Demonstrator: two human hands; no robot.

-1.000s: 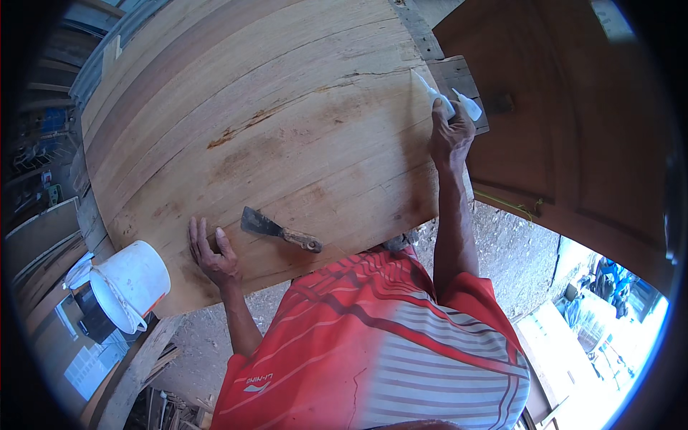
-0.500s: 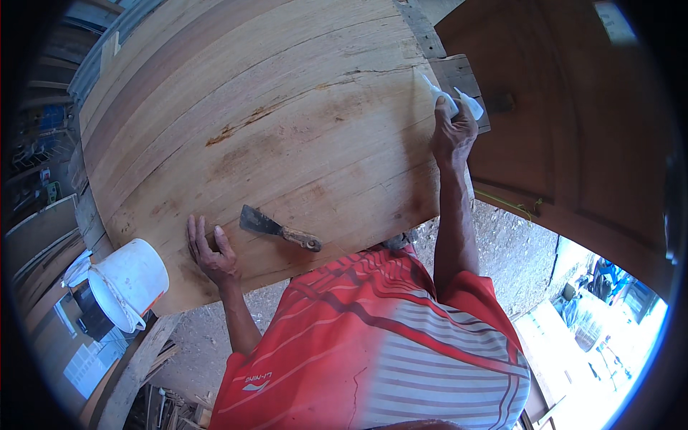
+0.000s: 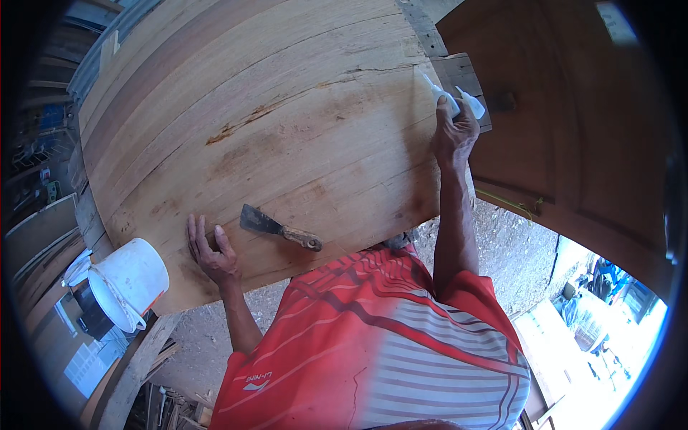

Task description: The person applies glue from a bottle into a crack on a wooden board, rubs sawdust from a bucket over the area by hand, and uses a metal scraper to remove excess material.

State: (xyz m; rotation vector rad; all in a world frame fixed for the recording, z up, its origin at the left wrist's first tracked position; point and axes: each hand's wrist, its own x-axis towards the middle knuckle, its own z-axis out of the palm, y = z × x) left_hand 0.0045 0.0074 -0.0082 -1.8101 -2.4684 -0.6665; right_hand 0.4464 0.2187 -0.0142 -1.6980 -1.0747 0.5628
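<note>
My right hand (image 3: 456,136) is closed around two small white glue bottles (image 3: 446,102) with pointed nozzles. One nozzle tip reaches the right part of the wooden panel (image 3: 344,165), by the end of a long dark crack. The other bottle sticks up out of the fist beside it. At the near left, my left hand (image 3: 213,252) lies on the panel with its fingers stretched out and nothing in them. Just right of it rests a putty knife (image 3: 279,227) with a dark blade and a stained wooden handle. The panel's surface has brown stains and several cracks along the grain.
A white bucket (image 3: 132,276) stands at the panel's left corner. A brown wooden door or panel (image 3: 566,129) rises on the right. Weathered boards (image 3: 459,75) show under the panel's right edge. Stacked sheets and timber lie at the left; a bright area with assorted things is lower right.
Hardly anything differs. My right hand with the bottles has shifted very slightly to the right; my left hand and the putty knife are in the same places.
</note>
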